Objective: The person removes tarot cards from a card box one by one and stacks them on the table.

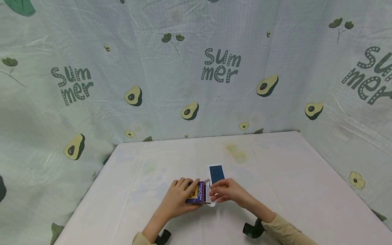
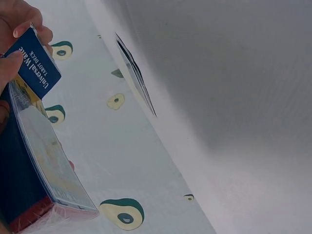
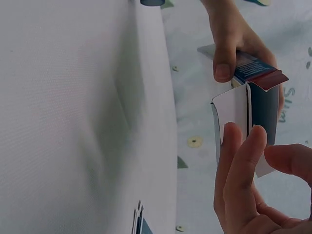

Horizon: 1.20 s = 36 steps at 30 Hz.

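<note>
My left hand (image 1: 177,197) grips a purple-and-blue tarot deck box (image 1: 199,193) lettered "Universal Waite". In the right wrist view, the end of the tarot box (image 3: 263,109) is open, with a white flap (image 3: 229,109) standing out from it. My right hand (image 1: 229,192) is at that open end. Its index and middle fingers (image 3: 243,165) lie straight at the flap, and the thumb stands apart from them. Behind the box, a small stack of cards (image 1: 216,173) with a dark blue, white-bordered back lies on the table.
A white cloth covers the table (image 1: 269,170). Behind it hangs a pale curtain (image 1: 159,75) printed with avocados and "summer". Dark wrist camera mounts (image 1: 254,229) sit at both wrists, close over the near part of the table.
</note>
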{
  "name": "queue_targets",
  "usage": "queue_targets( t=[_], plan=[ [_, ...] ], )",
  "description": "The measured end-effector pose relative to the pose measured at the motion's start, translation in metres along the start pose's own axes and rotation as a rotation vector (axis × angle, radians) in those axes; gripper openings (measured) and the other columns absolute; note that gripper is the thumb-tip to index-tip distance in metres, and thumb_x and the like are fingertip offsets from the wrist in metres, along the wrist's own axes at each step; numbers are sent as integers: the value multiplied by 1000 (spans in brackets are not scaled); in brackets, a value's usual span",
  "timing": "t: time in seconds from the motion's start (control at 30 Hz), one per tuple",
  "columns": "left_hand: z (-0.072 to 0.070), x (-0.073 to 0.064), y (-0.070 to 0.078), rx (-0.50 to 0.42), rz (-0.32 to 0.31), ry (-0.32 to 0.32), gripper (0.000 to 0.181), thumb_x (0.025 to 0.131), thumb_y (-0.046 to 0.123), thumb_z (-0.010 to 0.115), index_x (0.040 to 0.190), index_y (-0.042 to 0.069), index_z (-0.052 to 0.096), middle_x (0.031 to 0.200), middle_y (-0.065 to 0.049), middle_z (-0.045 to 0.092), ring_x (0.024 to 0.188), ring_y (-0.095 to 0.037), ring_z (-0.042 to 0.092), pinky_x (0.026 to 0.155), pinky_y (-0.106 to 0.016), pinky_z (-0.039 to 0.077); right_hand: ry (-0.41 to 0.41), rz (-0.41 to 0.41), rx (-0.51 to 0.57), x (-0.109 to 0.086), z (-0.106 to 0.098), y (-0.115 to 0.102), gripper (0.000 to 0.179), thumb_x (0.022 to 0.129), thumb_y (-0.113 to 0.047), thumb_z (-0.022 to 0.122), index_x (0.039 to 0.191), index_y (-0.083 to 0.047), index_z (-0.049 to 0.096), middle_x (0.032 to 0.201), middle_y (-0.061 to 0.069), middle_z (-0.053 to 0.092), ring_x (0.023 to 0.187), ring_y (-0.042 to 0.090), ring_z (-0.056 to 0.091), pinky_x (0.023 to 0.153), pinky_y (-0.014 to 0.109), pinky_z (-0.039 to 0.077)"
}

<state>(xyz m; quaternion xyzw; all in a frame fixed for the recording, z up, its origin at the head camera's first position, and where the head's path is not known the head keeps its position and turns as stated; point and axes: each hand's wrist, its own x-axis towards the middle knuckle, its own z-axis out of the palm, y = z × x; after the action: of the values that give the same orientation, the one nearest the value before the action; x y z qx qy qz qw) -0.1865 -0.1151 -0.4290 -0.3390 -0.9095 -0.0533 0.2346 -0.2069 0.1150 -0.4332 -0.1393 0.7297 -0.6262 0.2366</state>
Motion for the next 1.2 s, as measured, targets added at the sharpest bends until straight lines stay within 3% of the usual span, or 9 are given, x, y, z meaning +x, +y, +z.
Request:
queue_targets(
  t=[0.27, 0.67, 1.2],
  plan=[
    [1, 1, 3, 2, 35, 21, 79, 61, 58, 70, 127, 20, 49, 103, 2, 55, 93, -12, 49, 78, -32, 43, 40, 31, -64, 2, 6, -1, 40, 84, -31, 60, 103, 4, 60, 91, 14, 68, 74, 17, 66, 66, 30, 53],
    [0, 3, 7, -21, 49, 30, 78, 60, 57, 71, 126, 20, 49, 103, 2, 56, 93, -12, 49, 78, -31, 42, 63, 60, -65, 3, 13, -1, 38, 84, -35, 58, 96, 0, 55, 78, 5, 68, 61, 9, 62, 53, 21, 49],
    [-2, 1, 7, -11, 60, 32, 78, 61, 57, 71, 127, 20, 49, 103, 3, 55, 93, -12, 49, 78, -31, 42, 76, 72, -81, 3, 18, -3, 23, 85, -23, 58, 91, -1, 54, 80, 4, 67, 59, 8, 60, 48, 19, 45]
  ],
)
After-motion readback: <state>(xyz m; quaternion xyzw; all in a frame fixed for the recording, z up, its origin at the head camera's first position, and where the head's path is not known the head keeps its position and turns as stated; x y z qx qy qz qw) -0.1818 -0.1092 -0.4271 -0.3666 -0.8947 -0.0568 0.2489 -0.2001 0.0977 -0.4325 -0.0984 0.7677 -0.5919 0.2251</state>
